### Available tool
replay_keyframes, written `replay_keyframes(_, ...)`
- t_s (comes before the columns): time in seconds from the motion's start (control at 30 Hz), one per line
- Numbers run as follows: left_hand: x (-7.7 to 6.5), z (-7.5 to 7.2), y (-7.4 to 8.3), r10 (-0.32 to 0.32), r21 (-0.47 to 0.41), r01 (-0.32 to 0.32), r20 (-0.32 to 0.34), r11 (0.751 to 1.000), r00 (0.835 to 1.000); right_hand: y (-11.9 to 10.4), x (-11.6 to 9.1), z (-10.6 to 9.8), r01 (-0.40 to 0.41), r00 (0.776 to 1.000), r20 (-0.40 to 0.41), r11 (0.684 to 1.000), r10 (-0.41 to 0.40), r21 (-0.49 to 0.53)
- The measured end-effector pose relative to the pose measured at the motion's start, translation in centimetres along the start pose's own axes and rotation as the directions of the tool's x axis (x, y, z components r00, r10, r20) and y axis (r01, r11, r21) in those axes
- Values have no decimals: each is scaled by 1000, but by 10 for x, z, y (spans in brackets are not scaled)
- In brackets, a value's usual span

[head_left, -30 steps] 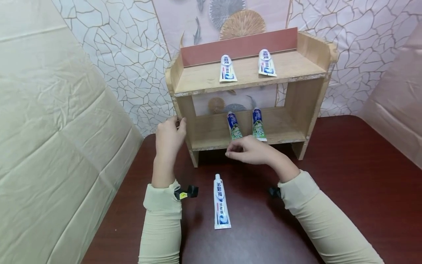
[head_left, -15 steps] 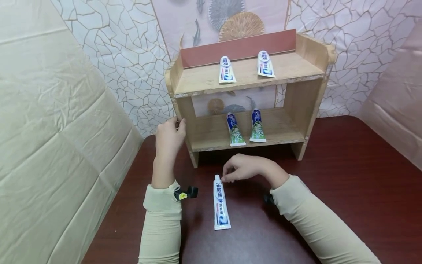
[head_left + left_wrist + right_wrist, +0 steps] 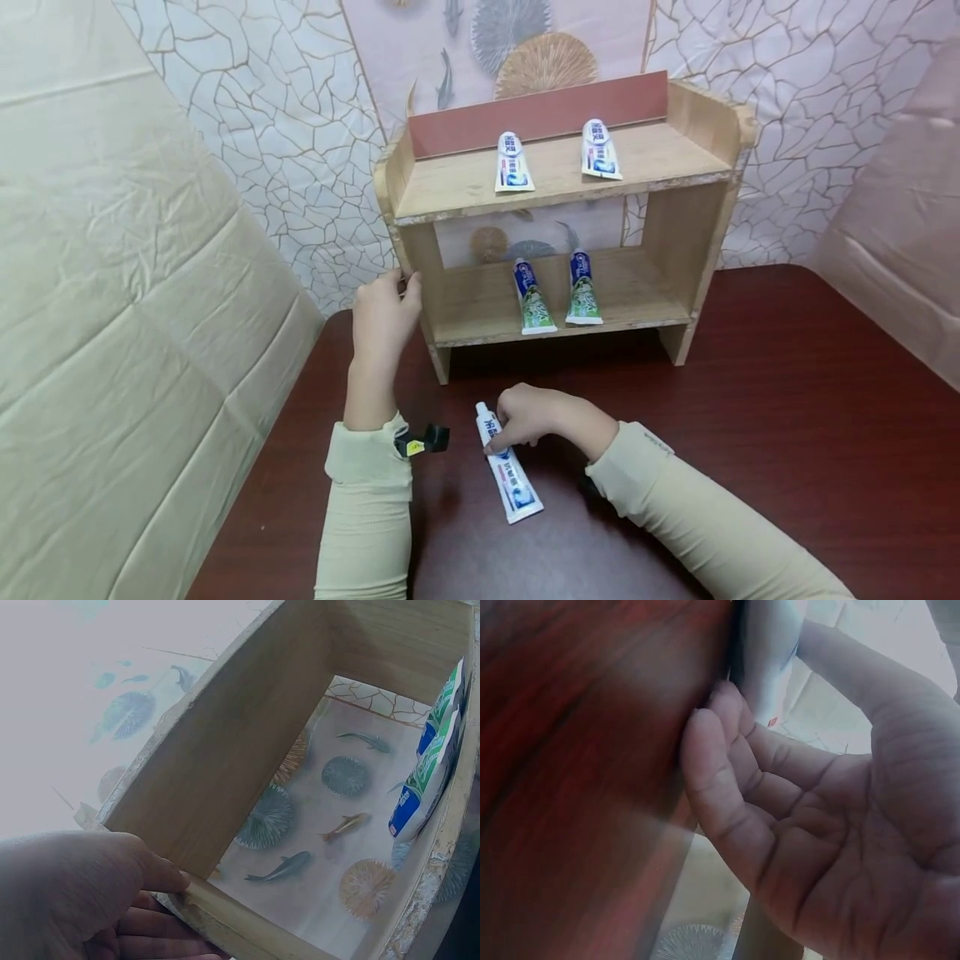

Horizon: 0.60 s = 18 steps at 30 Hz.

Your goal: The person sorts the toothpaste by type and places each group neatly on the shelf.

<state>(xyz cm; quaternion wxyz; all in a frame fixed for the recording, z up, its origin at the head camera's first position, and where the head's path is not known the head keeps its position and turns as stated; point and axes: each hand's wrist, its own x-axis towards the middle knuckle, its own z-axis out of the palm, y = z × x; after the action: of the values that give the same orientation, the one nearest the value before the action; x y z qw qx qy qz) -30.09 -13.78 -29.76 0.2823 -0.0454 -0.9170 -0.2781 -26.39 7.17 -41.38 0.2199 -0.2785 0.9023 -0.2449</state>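
Note:
On the dark red table lies a white toothpaste tube (image 3: pixel 516 487) with blue print, its cap pointing away and a little left. My right hand (image 3: pixel 531 414) pinches it near its middle, thumb on the near side. The right wrist view shows this tube (image 3: pixel 769 656) between the thumb and the fingertips, only partly visible. At the left end of a small wooden shelf (image 3: pixel 558 160), my left hand (image 3: pixel 384 312) holds the side panel. In the left wrist view, the thumb of that hand (image 3: pixel 82 889) lies over the panel's edge, with the fingers on the outer face.
Two white toothpaste tubes, left (image 3: pixel 513 167) and right (image 3: pixel 601 152), lie on the upper board. Below them are two blue-and-green tubes, left (image 3: pixel 535 304) and right (image 3: pixel 582 292). Pale cloth (image 3: pixel 180 292) hangs at the left of the table (image 3: pixel 787 417).
My right hand has come down from in front of the lower board to the white tube and taken hold of it. The tube has turned, its flat end swinging right. My left hand stays put.

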Motion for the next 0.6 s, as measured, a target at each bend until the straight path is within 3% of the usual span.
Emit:
replay_keyframes(0.27,-1,0,0,-5,-3,5,8,1000,1000,-4,1,4,43,998,-36,994,-47,-104)
replay_keyframes(0.6,-1,0,1,-17,-5,17,17,1000,1000,-5,-2,2,55,998,-29,992,-59,-118)
